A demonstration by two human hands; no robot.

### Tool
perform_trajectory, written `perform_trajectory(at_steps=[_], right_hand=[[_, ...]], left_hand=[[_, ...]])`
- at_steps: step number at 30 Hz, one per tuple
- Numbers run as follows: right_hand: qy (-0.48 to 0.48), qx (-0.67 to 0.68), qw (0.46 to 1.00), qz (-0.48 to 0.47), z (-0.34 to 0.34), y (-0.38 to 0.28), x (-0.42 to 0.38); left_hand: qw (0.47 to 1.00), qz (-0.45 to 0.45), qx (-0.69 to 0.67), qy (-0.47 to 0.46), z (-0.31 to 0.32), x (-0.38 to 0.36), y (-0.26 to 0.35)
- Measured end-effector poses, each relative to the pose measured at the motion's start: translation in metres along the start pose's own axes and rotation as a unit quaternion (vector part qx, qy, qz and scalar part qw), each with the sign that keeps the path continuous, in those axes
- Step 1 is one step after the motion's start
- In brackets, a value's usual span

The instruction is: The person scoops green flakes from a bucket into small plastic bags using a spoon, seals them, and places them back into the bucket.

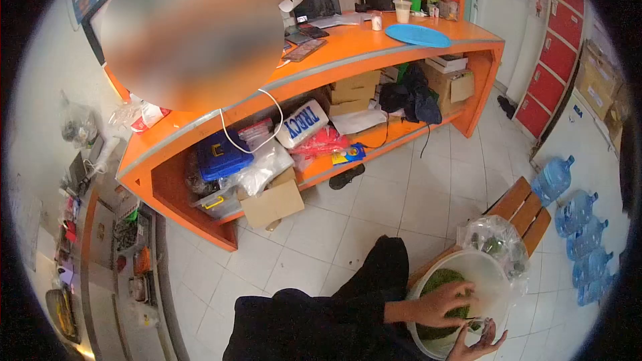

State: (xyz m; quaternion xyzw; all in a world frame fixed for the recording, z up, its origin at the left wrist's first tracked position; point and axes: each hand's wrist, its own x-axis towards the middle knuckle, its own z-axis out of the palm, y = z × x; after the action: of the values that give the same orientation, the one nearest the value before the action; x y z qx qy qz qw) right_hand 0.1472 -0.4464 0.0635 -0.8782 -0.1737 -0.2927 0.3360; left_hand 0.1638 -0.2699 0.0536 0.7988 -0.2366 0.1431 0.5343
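A white translucent bucket [498, 287] holds a mass of fine green material [443, 281]. Over it, my left hand [438, 304] reaches in from the left with its fingers bent and the thumb pointing at the other hand. My right hand [476, 346], at the bucket's near right rim, has its fingers closed around a small clear, shiny plastic piece [476, 325]. The left thumb and fingertips come close to this piece; whether they grip it is too small to tell. Behind the bucket lies a clear plastic bag [498, 244] with some green inside.
The bucket and bag are at a slatted wooden bench [511, 210]. Several blue water bottles [580, 227] stand on the right. Ahead is an orange counter [361, 53] with a blue tray [418, 35], a drink cup [402, 11] and stuffed shelves; a person with a blurred head is behind it.
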Motion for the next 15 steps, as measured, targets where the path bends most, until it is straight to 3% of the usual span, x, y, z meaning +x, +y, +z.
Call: perform_trajectory(at_steps=[1,2,3,6,8,11,13,14,15], right_hand=[[-0.025,-0.018,0.999,-0.011,0.002,-0.001,-0.002],[0.022,0.059,0.998,0.029,0.008,-0.008,-0.004],[0.016,0.043,0.999,0.016,0.009,-0.009,-0.004],[0.005,0.006,1.000,-0.024,0.005,-0.015,0.000],[0.006,0.041,0.998,0.049,0.000,-0.017,-0.003],[0.058,0.148,0.980,0.119,0.003,-0.010,-0.010],[0.082,0.180,0.966,0.166,0.007,0.006,-0.021],[0.216,0.511,0.786,0.273,0.015,0.005,-0.013],[0.213,0.429,0.839,0.259,0.015,-0.001,-0.012]], left_hand=[[1.000,0.026,0.009,-0.005,0.004,-0.001,0.001],[0.999,0.052,0.016,-0.009,0.011,-0.001,0.003],[0.997,0.078,0.022,-0.013,0.015,0.000,0.003],[0.996,0.076,-0.045,-0.018,0.027,0.003,-0.006],[0.996,0.080,-0.033,-0.001,0.033,0.002,-0.013],[0.985,-0.013,-0.149,-0.087,0.037,0.002,-0.022],[0.982,-0.035,-0.173,-0.067,0.034,0.002,-0.019],[0.980,-0.046,-0.185,-0.059,0.032,0.002,-0.017],[0.977,-0.047,-0.204,-0.051,0.031,0.003,-0.015]])
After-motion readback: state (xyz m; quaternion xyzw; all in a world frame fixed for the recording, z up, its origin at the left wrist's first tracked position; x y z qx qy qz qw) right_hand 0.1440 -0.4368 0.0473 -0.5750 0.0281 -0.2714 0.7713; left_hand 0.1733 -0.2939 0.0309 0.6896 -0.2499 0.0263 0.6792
